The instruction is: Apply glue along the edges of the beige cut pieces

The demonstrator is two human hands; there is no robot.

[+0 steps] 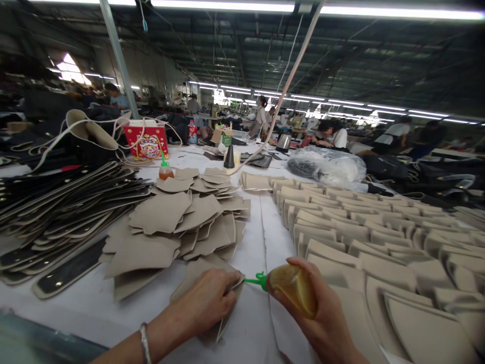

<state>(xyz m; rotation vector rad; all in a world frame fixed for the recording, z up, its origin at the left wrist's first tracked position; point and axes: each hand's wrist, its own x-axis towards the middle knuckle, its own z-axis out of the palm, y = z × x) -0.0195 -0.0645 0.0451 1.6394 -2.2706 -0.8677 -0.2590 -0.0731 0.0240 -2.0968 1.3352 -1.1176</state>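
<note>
My right hand (318, 308) is wrapped round a glue bottle (293, 288) of amber liquid, tipped sideways. Its green nozzle (256, 280) points left, the tip at the right edge of a beige piece (199, 270). My left hand (212, 298) rests on that piece, fingers curled together near the nozzle tip; whether they grip it or only press on it is hard to make out. Beyond lies a loose pile of beige pieces (162, 212).
Rows of folded beige pieces (329, 222) cover the right side. Black strips (68, 217) are stacked at left. A second glue bottle (165, 171), a red box (146, 139), a black cone (229, 157) and a plastic bag (328, 164) stand farther back. People are in the background.
</note>
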